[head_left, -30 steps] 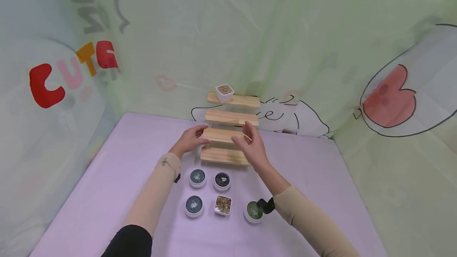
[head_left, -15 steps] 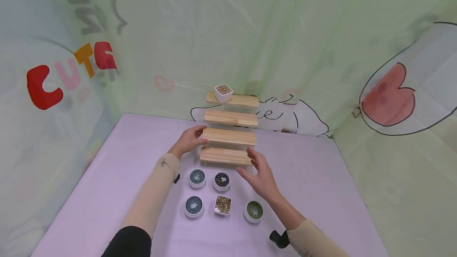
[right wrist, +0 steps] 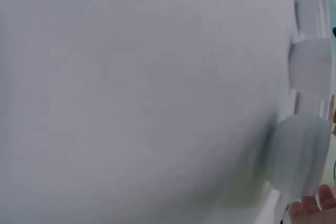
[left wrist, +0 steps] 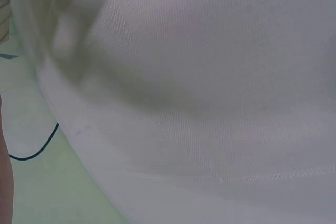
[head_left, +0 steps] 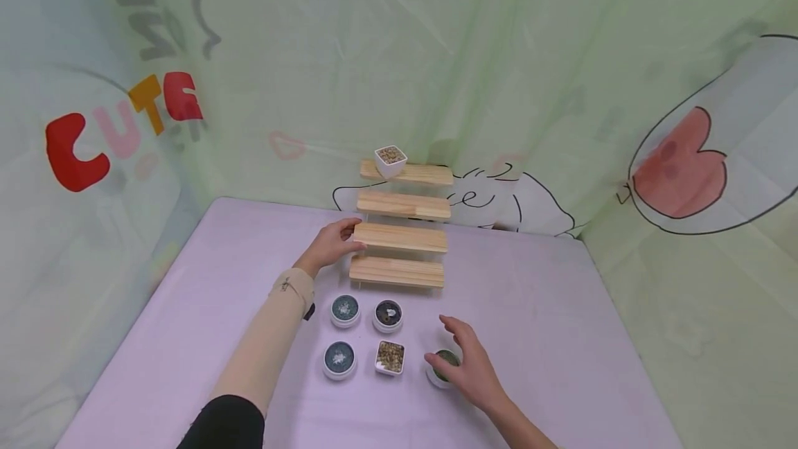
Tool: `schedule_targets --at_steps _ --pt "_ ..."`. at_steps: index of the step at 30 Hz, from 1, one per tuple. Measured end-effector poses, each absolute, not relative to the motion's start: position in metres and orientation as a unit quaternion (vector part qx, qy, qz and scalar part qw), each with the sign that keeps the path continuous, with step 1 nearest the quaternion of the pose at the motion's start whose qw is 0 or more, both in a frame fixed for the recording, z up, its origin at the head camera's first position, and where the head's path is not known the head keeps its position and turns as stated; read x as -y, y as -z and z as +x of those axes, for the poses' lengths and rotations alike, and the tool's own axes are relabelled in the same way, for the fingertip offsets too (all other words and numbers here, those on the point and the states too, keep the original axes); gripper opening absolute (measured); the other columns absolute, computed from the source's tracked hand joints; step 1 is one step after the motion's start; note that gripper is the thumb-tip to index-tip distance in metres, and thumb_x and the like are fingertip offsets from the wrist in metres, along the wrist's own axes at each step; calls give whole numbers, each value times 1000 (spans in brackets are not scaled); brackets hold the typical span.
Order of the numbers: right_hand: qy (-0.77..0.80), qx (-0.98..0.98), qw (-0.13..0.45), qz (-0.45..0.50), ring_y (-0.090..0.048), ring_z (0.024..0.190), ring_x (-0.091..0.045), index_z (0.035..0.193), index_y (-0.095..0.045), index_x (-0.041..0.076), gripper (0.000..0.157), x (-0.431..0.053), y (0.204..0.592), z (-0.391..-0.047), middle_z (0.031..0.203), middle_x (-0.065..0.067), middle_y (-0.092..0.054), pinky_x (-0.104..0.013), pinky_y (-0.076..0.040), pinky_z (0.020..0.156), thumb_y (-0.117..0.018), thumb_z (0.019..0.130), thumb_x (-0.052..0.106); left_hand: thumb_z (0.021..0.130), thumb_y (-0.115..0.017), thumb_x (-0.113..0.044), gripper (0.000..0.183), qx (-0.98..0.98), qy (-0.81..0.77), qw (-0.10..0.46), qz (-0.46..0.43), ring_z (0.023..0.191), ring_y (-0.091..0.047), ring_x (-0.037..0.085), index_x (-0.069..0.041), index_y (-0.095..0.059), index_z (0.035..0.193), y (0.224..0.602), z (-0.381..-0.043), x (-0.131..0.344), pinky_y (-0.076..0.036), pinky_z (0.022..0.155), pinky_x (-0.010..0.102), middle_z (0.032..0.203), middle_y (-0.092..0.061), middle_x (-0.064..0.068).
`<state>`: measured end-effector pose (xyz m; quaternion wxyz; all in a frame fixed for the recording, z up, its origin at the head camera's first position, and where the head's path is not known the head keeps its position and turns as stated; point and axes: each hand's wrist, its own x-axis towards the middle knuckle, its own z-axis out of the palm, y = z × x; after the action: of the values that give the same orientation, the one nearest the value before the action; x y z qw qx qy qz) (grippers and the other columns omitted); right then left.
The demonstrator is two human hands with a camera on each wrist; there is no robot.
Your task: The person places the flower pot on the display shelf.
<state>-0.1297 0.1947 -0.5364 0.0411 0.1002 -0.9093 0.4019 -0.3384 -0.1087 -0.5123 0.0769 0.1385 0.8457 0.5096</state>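
Observation:
A wooden tiered stand [head_left: 400, 237] with several plank steps stands near the back of the table. My left hand [head_left: 329, 244] holds the left end of one of its lower planks, thumb at the front edge and fingers at the back. Only a sliver of that hand shows in the left wrist view. My right hand [head_left: 475, 371] is over a round white pot with green filling [head_left: 448, 355], thumb and fingers spread apart and partly covering it. In the right wrist view, fingertips [right wrist: 326, 196] appear beside a white pot [right wrist: 298, 153].
Left of the right hand stand a square pot of brown pebbles [head_left: 390, 357], a round pot with dark filling [head_left: 388, 313] and two blue-grey-filled pots, one nearer [head_left: 339, 357], one farther [head_left: 345, 308]. A square pebble pot [head_left: 391, 162] sits on the top plank. Printed cloth [head_left: 299, 75] hangs behind.
My right hand has come away from the stand, moving down and toward me to the green-filled pot. My left hand has stayed at the plank's end.

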Motion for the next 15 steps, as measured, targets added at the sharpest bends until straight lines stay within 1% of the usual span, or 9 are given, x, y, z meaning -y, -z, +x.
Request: schedule_targets --at_steps 5,9,12,15 --pt "-404 907 60 103 -54 121 -27 130 -57 5 65 -201 553 -116 130 -9 -57 -48 -50 100 -86 74 17 86 -77 -25 73 -846 -510 73 137 133 -46 32 -1 -43 145 510 -337 109 -40 112 38 146 -46 19" --pt "-401 907 77 104 -54 121 -29 129 -58 5 65 -203 562 -108 129 -10 -57 -50 -53 95 -87 73 18 86 -77 -22 72 -844 -512 71 143 132 -47 32 1 -43 145 509 -336 109 -40 112 38 145 -47 20" --pt "-395 907 96 106 -55 119 -30 128 -59 4 63 -204 567 -104 127 -11 -59 -50 -53 94 -87 73 19 86 -77 -22 71 -845 -509 72 144 132 -48 31 1 -43 145 509 -336 108 -40 112 37 144 -47 20" --pt "-392 906 118 112 -57 116 -28 126 -60 4 62 -205 571 -102 124 -10 -60 -44 -54 95 -87 71 15 86 -77 -23 72 -847 -506 73 142 132 -47 31 0 -43 145 510 -337 107 -40 112 36 145 -47 19"
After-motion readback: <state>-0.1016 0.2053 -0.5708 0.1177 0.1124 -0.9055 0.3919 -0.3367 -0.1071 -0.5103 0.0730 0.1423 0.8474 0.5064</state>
